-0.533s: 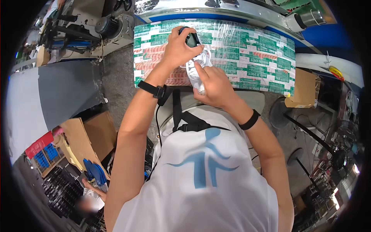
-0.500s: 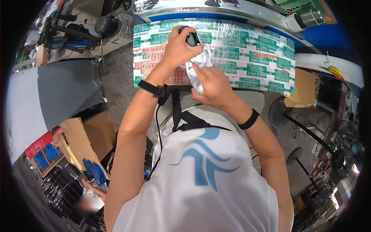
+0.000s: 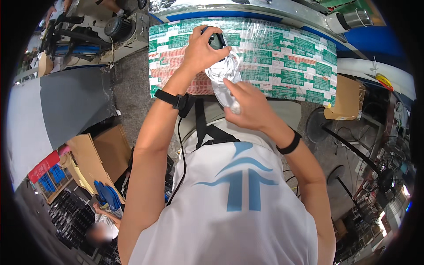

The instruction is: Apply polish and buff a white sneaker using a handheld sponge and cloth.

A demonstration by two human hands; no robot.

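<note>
A white lace-up shoe (image 3: 223, 84) with a dark opening lies over the near edge of the green-and-white taped surface (image 3: 291, 66), its toe pointing toward my body. My left hand (image 3: 201, 48) grips it round the dark heel and collar, fingers and thumb curled over the rim. Loose white laces bunch on top, just below that thumb. At the toe end, my right hand (image 3: 251, 104) has its index finger on the shoe's side and its thumb near the tip, pinching the toe. Its other fingers are curled and partly hidden.
A metal machine rail (image 3: 247, 13) runs behind the surface. Cardboard boxes (image 3: 344, 99) stand at the right, with a black round-based stand (image 3: 316, 123). A grey panel (image 3: 77, 106) and an open carton (image 3: 108, 150) are at the left. Another person (image 3: 106, 225) sits at lower left.
The shoe's white upper shows more fully, and its toe sits slightly lower. My right hand has moved a little down and right with it. My left hand keeps its hold on the heel.
</note>
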